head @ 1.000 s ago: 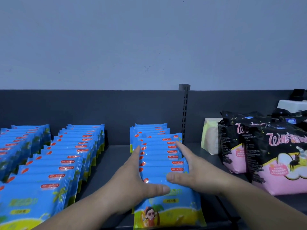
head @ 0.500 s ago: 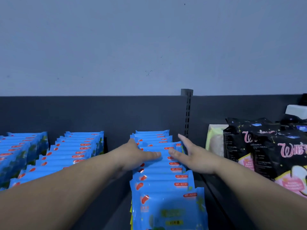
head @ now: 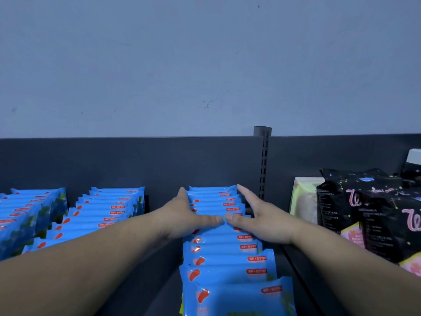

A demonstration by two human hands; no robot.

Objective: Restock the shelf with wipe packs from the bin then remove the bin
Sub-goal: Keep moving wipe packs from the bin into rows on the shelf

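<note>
the left hand [head: 184, 216] and right hand [head: 262, 222] bracket the middle row of wipe packs [head: 227, 258] on the dark shelf [head: 164, 293]. neither hand grasps anything. the fingers run straight and flat along the row's two sides, reaching toward the back. both thumbs lie across the tops of the packs, their tips almost meeting over the centre.

the packs are flat, soft pouches of glossy blue film. each has a red blob at its left and a small red label at its right. they stand on edge, overlapping like shingles from the shelf's front to the matte charcoal back panel [head: 136, 165]. the nearest pouch shows a crinkled seal and a yellow-green lower edge.

to the left, apart from this row, stands a second row of blue packs [head: 109, 208] of the same kind, and a third row [head: 27, 210] runs along the frame's edge. a narrow metal slotted upright [head: 263, 165] rises behind the right hand, its square top poking above the panel.

further right sit puffy black bags [head: 364, 213] with pink lettering and pink-yellow lower parts. a pale green-and-white pack [head: 304, 201] stands just beside them. above everything is a smooth grey-blue wall [head: 205, 65] with a few small scuffs.
</note>
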